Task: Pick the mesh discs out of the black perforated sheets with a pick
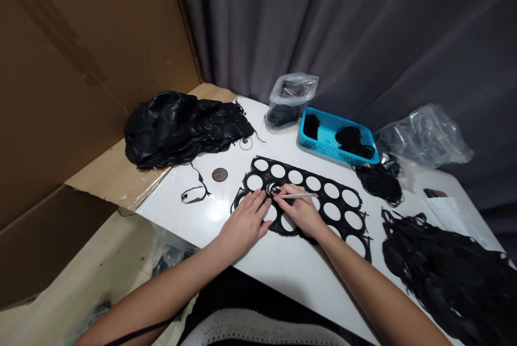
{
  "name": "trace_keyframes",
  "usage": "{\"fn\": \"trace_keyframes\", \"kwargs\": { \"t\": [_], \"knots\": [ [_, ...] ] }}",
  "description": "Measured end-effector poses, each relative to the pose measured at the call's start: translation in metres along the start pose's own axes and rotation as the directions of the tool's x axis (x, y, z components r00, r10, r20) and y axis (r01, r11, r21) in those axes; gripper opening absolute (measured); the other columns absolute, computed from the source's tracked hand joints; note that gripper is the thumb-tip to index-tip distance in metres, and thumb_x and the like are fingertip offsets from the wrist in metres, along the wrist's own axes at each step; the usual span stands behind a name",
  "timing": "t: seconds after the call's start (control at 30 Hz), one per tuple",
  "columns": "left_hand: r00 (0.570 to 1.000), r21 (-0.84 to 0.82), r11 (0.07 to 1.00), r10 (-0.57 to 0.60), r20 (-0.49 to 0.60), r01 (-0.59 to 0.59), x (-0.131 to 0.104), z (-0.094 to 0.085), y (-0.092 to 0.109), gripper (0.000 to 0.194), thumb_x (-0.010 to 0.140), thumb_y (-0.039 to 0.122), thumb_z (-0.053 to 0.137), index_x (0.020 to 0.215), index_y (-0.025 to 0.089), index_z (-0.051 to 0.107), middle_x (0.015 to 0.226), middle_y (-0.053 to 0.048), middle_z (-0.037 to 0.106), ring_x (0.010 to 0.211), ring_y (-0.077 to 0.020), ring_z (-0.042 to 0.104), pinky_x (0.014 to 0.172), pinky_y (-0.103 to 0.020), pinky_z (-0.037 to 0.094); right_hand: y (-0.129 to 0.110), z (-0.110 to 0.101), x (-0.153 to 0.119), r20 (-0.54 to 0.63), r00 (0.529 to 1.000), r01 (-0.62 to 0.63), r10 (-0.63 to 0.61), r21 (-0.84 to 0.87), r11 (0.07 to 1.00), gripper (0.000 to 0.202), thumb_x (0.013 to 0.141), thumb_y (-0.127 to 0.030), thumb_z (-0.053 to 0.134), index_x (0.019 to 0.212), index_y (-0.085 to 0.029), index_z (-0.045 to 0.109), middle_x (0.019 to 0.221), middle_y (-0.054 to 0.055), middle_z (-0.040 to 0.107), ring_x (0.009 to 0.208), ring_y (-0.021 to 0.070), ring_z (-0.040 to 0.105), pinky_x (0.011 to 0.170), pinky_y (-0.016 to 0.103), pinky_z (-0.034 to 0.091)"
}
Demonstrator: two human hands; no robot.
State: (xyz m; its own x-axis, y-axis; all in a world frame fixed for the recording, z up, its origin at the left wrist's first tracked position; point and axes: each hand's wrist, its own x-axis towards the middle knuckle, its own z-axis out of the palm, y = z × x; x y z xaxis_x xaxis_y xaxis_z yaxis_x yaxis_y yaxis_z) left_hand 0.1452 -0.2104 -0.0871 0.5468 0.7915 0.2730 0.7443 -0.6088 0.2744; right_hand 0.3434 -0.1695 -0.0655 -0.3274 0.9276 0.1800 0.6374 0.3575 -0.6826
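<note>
A black sheet with rows of round holes [343,218] lies flat on the white table, the white surface showing through the holes. My left hand [247,221] rests on the sheet's left part, palm down with fingers stretched out. In my right hand [302,212] is a slim pale pen-like tool [302,195], pinched between the fingers; its exact kind is unclear. Its working end is by a hole near my left fingertips, where thin black rings or strands [273,189] show. Left of the sheet lie a dark round disc [219,175] and a thin black loop scrap [194,195].
A heap of black sheets [177,131] lies at back left beside a cardboard box [81,39]. Behind are a plastic bag [288,101] and a blue basket [323,148] holding black pieces. On the right are black strands [379,183], a clear bag [432,133] and a black scrap pile [452,270].
</note>
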Motion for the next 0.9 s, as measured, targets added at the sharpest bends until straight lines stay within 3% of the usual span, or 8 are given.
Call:
{"fn": "trace_keyframes", "kwargs": {
  "t": [0.17, 0.23, 0.33, 0.4, 0.47, 0.63, 0.77, 0.9],
  "knots": [
    [1.0, 0.011, 1.0, 0.003, -0.007, -0.003, -0.001, 0.001, 0.0, 0.047, 0.098, 0.033, 0.056, 0.139, 0.01, 0.051, 0.147, -0.019, 0.051, 0.14, -0.0315, 0.045, 0.116, -0.048, 0.037, -0.002, 0.005, -0.002, 0.079, 0.958, 0.285, -0.274, -0.223, 0.932, 0.015, 0.096, -0.015, 0.045, 0.085, -0.021, 0.054, 0.09, 0.006, 0.068, 0.092, 0.0224, 0.06, 0.091, 0.041, 0.034],
    [1.0, 0.007, 1.0, 0.01, -0.015, -0.01, -0.001, 0.001, -0.001, 0.047, 0.098, 0.033, 0.055, 0.139, 0.01, 0.051, 0.146, -0.019, 0.052, 0.14, -0.0312, 0.045, 0.116, -0.048, 0.037, 0.006, -0.002, 0.009, 0.079, 0.951, 0.309, -0.3, -0.331, 0.892, 0.017, 0.094, -0.012, 0.042, 0.086, -0.02, 0.055, 0.09, 0.007, 0.067, 0.091, 0.0235, 0.059, 0.091, 0.042, 0.033],
    [1.0, 0.024, 1.0, 0.02, -0.022, -0.02, -0.001, 0.003, -0.002, 0.045, 0.099, 0.034, 0.053, 0.138, 0.011, 0.052, 0.147, -0.019, 0.051, 0.141, -0.0308, 0.044, 0.116, -0.049, 0.038, 0.03, -0.026, 0.035, -0.209, 0.969, 0.037, -0.132, -0.404, 0.914, 0.017, 0.091, -0.017, 0.043, 0.077, -0.021, 0.052, 0.074, 0.006, 0.062, 0.075, 0.0236, 0.057, 0.081, 0.04, 0.035],
    [1.0, 0.035, 0.999, 0.023, -0.018, -0.022, 0.001, 0.004, -0.003, 0.045, 0.1, 0.034, 0.053, 0.137, 0.01, 0.053, 0.147, -0.019, 0.051, 0.141, -0.031, 0.044, 0.116, -0.049, 0.038, 0.045, -0.045, 0.048, -0.406, 0.914, -0.151, 0.019, -0.295, 0.944, 0.014, 0.09, -0.024, 0.047, 0.076, -0.023, 0.051, 0.073, 0.005, 0.062, 0.071, 0.0236, 0.056, 0.074, 0.037, 0.037],
    [1.0, 0.027, 0.999, 0.021, -0.019, -0.02, 0.001, 0.002, -0.004, 0.045, 0.1, 0.035, 0.052, 0.138, 0.011, 0.052, 0.146, -0.018, 0.052, 0.141, -0.0307, 0.044, 0.115, -0.049, 0.039, 0.051, -0.058, 0.05, -0.471, 0.872, -0.239, 0.136, -0.165, 0.957, 0.015, 0.088, -0.031, 0.051, 0.075, -0.024, 0.051, 0.073, 0.005, 0.064, 0.07, 0.0236, 0.056, 0.069, 0.035, 0.037],
    [0.997, 0.016, 0.999, 0.041, -0.069, -0.04, -0.011, -0.015, 0.007, 0.042, 0.099, 0.032, 0.053, 0.136, 0.012, 0.052, 0.146, -0.019, 0.051, 0.14, -0.0317, 0.045, 0.112, -0.049, 0.042, 0.018, -0.046, 0.015, -0.21, 0.948, -0.233, 0.238, 0.046, 0.971, 0.023, 0.086, -0.038, 0.057, 0.069, -0.024, 0.051, 0.07, 0.0, 0.063, 0.069, 0.0202, 0.058, 0.067, 0.03, 0.041],
    [0.997, 0.023, 0.999, 0.046, -0.06, -0.044, -0.033, -0.026, 0.022, 0.034, 0.098, 0.03, 0.054, 0.127, 0.013, 0.058, 0.127, -0.018, 0.062, 0.126, -0.0321, 0.056, 0.105, -0.049, 0.049, -0.018, -0.019, -0.017, 0.011, 0.989, -0.146, 0.146, 0.155, 0.977, 0.021, 0.087, -0.035, 0.058, 0.071, -0.024, 0.05, 0.072, -0.001, 0.063, 0.071, 0.0191, 0.059, 0.067, 0.03, 0.043],
    [0.998, 0.067, 0.997, 0.046, -0.048, -0.042, -0.047, -0.022, 0.029, 0.037, 0.099, 0.03, 0.053, 0.129, 0.01, 0.057, 0.13, -0.019, 0.061, 0.127, -0.0329, 0.056, 0.105, -0.048, 0.049, -0.032, -0.004, -0.032, 0.095, 0.992, -0.096, 0.08, 0.172, 0.98, 0.022, 0.089, -0.03, 0.056, 0.069, -0.023, 0.05, 0.072, -0.001, 0.06, 0.071, 0.018, 0.057, 0.067, 0.03, 0.042]
  ]
}}
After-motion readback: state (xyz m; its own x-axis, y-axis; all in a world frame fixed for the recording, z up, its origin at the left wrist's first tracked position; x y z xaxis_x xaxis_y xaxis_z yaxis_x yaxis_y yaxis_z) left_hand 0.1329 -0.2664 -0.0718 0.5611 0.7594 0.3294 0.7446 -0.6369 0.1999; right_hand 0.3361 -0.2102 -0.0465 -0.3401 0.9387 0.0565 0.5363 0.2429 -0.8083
